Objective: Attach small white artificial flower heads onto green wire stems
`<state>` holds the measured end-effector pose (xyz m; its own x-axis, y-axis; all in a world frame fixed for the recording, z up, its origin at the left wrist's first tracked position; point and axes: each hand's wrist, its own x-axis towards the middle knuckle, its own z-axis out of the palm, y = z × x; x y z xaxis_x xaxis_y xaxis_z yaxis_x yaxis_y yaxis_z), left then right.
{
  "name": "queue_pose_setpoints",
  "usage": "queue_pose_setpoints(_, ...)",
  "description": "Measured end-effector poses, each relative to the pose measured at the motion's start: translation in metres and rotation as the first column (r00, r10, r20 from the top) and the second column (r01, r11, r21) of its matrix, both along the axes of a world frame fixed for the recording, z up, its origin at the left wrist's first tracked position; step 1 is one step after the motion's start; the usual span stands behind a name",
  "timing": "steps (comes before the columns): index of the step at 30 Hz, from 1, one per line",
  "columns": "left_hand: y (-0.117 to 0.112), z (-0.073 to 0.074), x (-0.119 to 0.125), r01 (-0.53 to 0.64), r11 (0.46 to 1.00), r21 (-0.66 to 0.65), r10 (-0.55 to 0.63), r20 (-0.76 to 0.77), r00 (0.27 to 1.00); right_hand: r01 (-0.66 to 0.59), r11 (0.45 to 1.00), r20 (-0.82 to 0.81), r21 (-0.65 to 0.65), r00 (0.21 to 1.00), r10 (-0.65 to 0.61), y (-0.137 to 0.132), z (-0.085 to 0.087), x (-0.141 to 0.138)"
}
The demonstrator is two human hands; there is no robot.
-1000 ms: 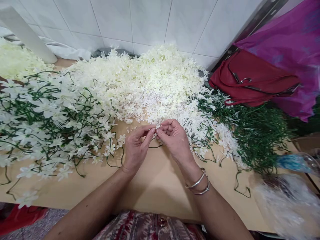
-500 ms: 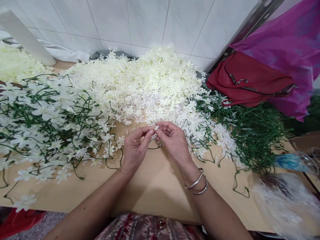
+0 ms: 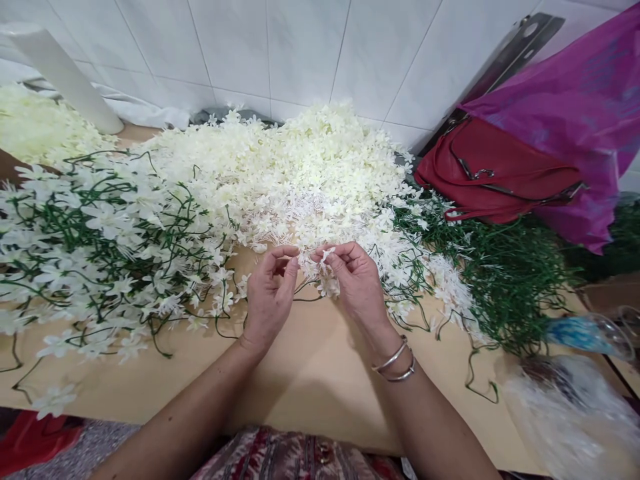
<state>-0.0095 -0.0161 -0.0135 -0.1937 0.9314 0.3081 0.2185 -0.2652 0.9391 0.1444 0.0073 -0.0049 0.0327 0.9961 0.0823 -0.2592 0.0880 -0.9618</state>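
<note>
Over the middle of the table [image 3: 305,380] my two hands face each other, a small gap between their fingertips. My right hand [image 3: 357,280] pinches a small white artificial flower [image 3: 327,255] between thumb and fingers. Thumb and forefinger of my left hand [image 3: 273,290] are pressed together; whatever is between them is too small to name. Just beyond the fingers spreads a big heap of loose cream-white artificial blossoms [image 3: 320,157]. White flowers on green stems [image 3: 115,247] are piled to the left of my left hand.
Green plastic stems [image 3: 515,280] lie heaped on the right, below a red handbag [image 3: 500,167] and a purple plastic bag [image 3: 565,107]. Clear plastic wrap [image 3: 570,407] is at the front right corner. A white roll [image 3: 65,77] leans at the back left, near the tiled wall [image 3: 305,47].
My fingertips were together at one small white piece. They have drawn apart, the right hand moving slightly right with the white flower. The camera view has shifted a little.
</note>
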Motion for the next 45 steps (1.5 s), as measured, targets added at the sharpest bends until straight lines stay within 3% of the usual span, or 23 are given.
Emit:
queue_pose_setpoints(3, 0.003, 0.001, -0.005, 0.022, 0.999, 0.040, -0.011, -0.260, 0.966, 0.058, 0.998, -0.005, 0.006, 0.998, -0.058, 0.003, -0.002, 0.004)
queue_pose_setpoints(6, 0.002, 0.003, -0.011, 0.106, 0.994, 0.001, -0.095, -0.444, 0.891, 0.121, 0.992, 0.041, 0.040, 0.992, -0.123, 0.007, -0.003, 0.012)
queue_pose_setpoints(11, -0.002, 0.003, -0.019, 0.230, 0.966, -0.122, -0.253, -0.640, 0.726, 0.203, 0.976, 0.138, 0.082, 0.967, -0.212, 0.011, -0.001, 0.024)
queue_pose_setpoints(13, -0.003, 0.002, -0.020, 0.246, 0.958, -0.144, -0.278, -0.666, 0.692, 0.215, 0.973, 0.160, 0.083, 0.961, -0.226, 0.011, 0.001, 0.026)
queue_pose_setpoints(15, -0.001, -0.001, -0.020, 0.263, 0.956, -0.129, -0.283, -0.643, 0.711, 0.202, 0.977, 0.160, 0.071, 0.964, -0.211, 0.010, 0.003, 0.026)
queue_pose_setpoints(17, 0.001, -0.005, -0.019, 0.260, 0.961, -0.090, -0.266, -0.546, 0.794, 0.158, 0.986, 0.150, 0.047, 0.975, -0.164, 0.009, 0.005, 0.025)
queue_pose_setpoints(20, 0.006, -0.010, -0.018, 0.197, 0.978, -0.074, -0.209, -0.250, 0.945, 0.067, 0.998, 0.125, -0.012, 0.990, -0.065, 0.007, 0.007, 0.023)
queue_pose_setpoints(22, 0.007, -0.009, -0.016, 0.160, 0.984, -0.083, -0.164, -0.039, 0.986, 0.017, 0.998, 0.090, -0.060, 0.996, -0.012, 0.008, 0.008, 0.022)
queue_pose_setpoints(24, 0.008, -0.005, -0.015, 0.140, 0.988, -0.071, -0.135, 0.075, 0.988, -0.034, 0.993, 0.049, -0.112, 0.998, 0.039, 0.008, 0.009, 0.021)
queue_pose_setpoints(29, 0.003, 0.007, -0.011, 0.148, 0.989, -0.023, -0.146, 0.084, 0.986, -0.153, 0.970, -0.030, -0.188, 0.988, 0.150, 0.004, 0.013, 0.020)
queue_pose_setpoints(34, -0.001, 0.008, -0.008, 0.150, 0.987, -0.063, -0.144, 0.094, 0.985, -0.246, 0.950, -0.019, -0.195, 0.969, 0.247, 0.000, 0.020, 0.019)
queue_pose_setpoints(45, -0.002, 0.007, -0.006, 0.201, 0.977, -0.076, -0.190, 0.126, 0.974, -0.240, 0.941, 0.026, -0.240, 0.967, 0.254, 0.001, 0.019, 0.020)
